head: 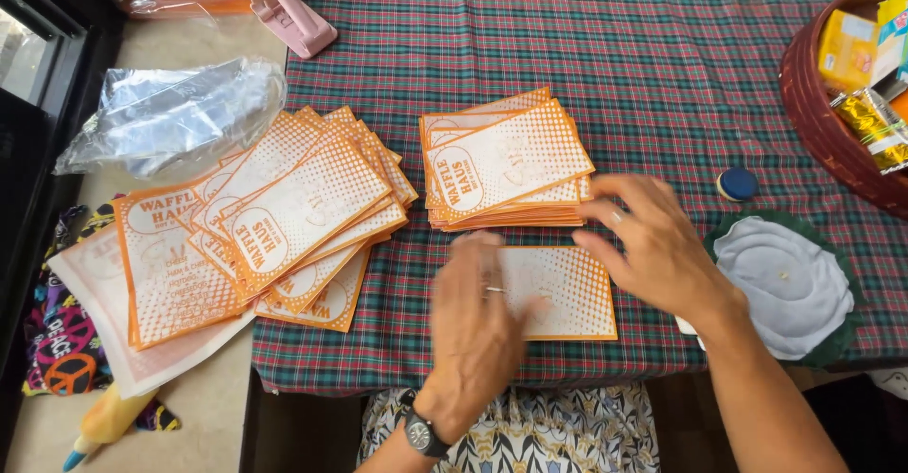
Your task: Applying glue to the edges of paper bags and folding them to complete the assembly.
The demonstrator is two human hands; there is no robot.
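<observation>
The orange-and-white bags (558, 293) under the hands look like thin matt paper, as do the two stacks (506, 161) (274, 218). They lie on a woven plaid cloth (662, 57). Beside it sit crinkled glossy clear plastic (170, 113) and a smooth pink plastic stapler (284, 5).

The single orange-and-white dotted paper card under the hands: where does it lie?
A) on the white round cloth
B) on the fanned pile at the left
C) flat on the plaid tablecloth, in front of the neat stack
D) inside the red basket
C: the single orange-and-white dotted paper card lies flat on the plaid tablecloth, just in front of the neat stack, with the left hand and right hand over it.
</observation>
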